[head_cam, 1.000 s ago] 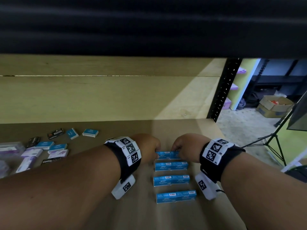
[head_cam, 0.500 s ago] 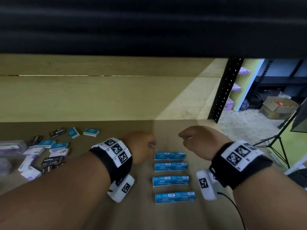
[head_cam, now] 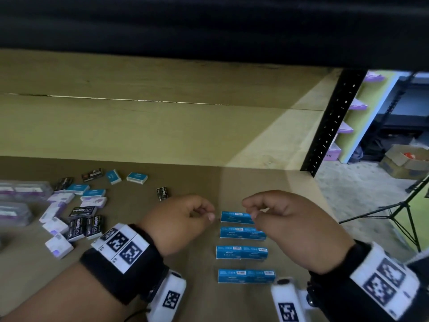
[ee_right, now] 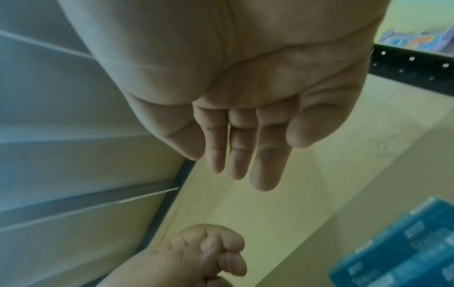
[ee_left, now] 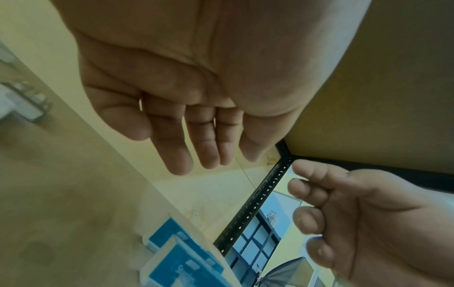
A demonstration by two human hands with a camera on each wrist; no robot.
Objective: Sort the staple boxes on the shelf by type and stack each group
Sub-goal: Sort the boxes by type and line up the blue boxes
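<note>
Four rows of long blue staple boxes lie one behind another on the brown shelf board. My left hand hovers just left of the farthest row, and my right hand hovers over its right end. Both hands are loosely curled and hold nothing. The left wrist view shows the left hand with relaxed, empty fingers above blue boxes. In the right wrist view the right hand is just as empty, beside a blue box. A mixed heap of black, blue and white-purple boxes lies at the left.
Clear plastic packs sit at the far left edge. One black box lies alone between the heap and my left hand. The upper shelf hangs low overhead. A black perforated post marks the shelf's right end; beyond it stand a tripod and a carton.
Both hands have let go of the farthest blue row, lifted off it and drawn slightly apart. The four rows have stayed in place.
</note>
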